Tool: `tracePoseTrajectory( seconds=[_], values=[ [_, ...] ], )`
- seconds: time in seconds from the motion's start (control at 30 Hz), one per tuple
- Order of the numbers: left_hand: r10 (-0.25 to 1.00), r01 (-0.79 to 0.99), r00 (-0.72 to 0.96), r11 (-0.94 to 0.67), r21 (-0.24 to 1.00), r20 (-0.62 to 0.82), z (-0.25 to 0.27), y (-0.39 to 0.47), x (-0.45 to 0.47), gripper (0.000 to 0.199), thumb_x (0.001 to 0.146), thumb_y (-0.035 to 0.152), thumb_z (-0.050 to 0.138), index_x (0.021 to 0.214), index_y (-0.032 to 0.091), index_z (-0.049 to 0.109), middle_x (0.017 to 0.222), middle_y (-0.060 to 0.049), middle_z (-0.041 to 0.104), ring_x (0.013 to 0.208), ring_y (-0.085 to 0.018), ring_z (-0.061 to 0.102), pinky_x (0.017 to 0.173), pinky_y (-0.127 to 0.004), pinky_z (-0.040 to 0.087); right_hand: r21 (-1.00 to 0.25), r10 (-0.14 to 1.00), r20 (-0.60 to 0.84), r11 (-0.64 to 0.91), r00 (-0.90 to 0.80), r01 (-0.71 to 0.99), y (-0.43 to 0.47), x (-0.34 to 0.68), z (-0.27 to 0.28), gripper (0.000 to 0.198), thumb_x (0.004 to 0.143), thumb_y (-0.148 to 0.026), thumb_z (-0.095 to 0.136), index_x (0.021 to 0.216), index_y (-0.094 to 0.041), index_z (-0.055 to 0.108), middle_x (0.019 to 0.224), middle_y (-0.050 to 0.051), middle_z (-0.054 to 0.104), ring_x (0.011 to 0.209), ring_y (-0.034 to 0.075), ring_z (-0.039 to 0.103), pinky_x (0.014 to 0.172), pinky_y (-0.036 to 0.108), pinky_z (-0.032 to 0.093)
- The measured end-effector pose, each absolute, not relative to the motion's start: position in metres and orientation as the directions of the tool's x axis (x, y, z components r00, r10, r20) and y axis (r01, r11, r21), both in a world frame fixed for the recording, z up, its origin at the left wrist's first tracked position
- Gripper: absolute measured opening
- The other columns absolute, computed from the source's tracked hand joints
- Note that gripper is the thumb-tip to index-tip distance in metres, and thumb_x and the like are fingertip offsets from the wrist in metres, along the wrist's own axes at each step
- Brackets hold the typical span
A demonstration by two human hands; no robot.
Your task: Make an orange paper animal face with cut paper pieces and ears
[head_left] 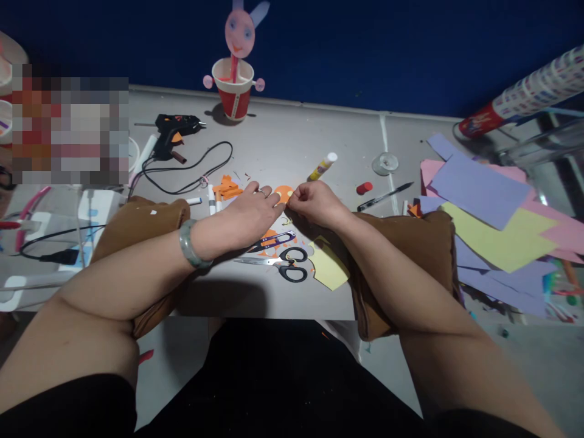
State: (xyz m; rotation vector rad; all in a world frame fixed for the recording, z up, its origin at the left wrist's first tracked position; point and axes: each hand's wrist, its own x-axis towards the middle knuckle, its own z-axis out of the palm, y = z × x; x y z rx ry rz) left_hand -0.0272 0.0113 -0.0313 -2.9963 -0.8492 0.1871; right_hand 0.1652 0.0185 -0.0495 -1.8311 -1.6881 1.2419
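A round orange paper piece [283, 192] with pale yellow spots lies on the table between my hands. My left hand [253, 213], with a bracelet at the wrist, rests flat with fingers stretched out to the paper's left edge. At its right edge, my right hand [314, 204] is closed in a pinch; whatever its fingertips hold is too small to make out. Just below lie black-handled scissors [292, 265], purple thread snips [278, 241], orange scraps and a cut yellow paper sheet [329, 266]. A glue stick [322, 166] stands behind my right hand.
Brown cushions [401, 249] lie under both forearms. A black glue gun [176, 131] with a looped cord sits back left, beside a red paper cup [235, 91] bearing a pink rabbit face. A red cap [364, 188], a pen [385, 197] and coloured paper sheets [483, 188] lie right.
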Motion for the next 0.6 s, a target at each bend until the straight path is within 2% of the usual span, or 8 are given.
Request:
tracePoseTrajectory(
  seconds=[0.2, 0.4, 0.53, 0.6],
  values=[
    [0.541, 0.541, 0.835, -0.840, -0.030, -0.098, -0.033, 0.011, -0.026, 0.034, 0.095, 0.007, 0.045, 0.123, 0.010, 0.064, 0.115, -0.017, 0.068, 0.106, -0.030, 0.059, 0.090, -0.043, 0.036, -0.769, 0.927, -0.360, -0.230, -0.108, 0.596, 0.018, 0.165, -0.050, 0.021, 0.074, -0.012, 0.066, 0.057, -0.019, 0.055, 0.047, -0.002, 0.054, 0.042, 0.007, 0.042, 0.040, 0.022, 0.028],
    [0.541, 0.538, 0.835, -0.841, -0.058, -0.096, -0.034, 0.011, -0.026, 0.034, 0.095, 0.007, 0.043, 0.121, 0.012, 0.065, 0.115, -0.015, 0.068, 0.103, -0.029, 0.060, 0.089, -0.043, 0.036, -0.785, 0.928, -0.352, -0.225, -0.117, 0.577, 0.019, 0.168, -0.050, 0.024, 0.076, -0.013, 0.067, 0.057, -0.019, 0.054, 0.046, -0.002, 0.054, 0.039, 0.006, 0.042, 0.037, 0.022, 0.027],
    [0.541, 0.541, 0.832, -0.840, -0.042, -0.122, -0.033, 0.011, -0.026, 0.033, 0.094, 0.006, 0.044, 0.119, 0.012, 0.066, 0.116, -0.016, 0.067, 0.106, -0.030, 0.060, 0.090, -0.044, 0.036, -0.775, 0.905, -0.405, -0.265, -0.129, 0.574, 0.017, 0.175, -0.046, 0.019, 0.075, -0.012, 0.067, 0.062, -0.020, 0.055, 0.048, -0.004, 0.055, 0.037, 0.007, 0.043, 0.039, 0.023, 0.029],
    [0.544, 0.545, 0.828, -0.838, -0.039, -0.137, -0.032, 0.012, -0.025, 0.034, 0.094, 0.006, 0.044, 0.118, 0.013, 0.067, 0.117, -0.016, 0.067, 0.107, -0.030, 0.060, 0.091, -0.044, 0.036, -0.779, 0.903, -0.397, -0.237, -0.163, 0.581, 0.015, 0.180, -0.044, 0.017, 0.075, -0.012, 0.066, 0.066, -0.020, 0.054, 0.050, -0.004, 0.056, 0.038, 0.008, 0.045, 0.041, 0.023, 0.031]
  ],
)
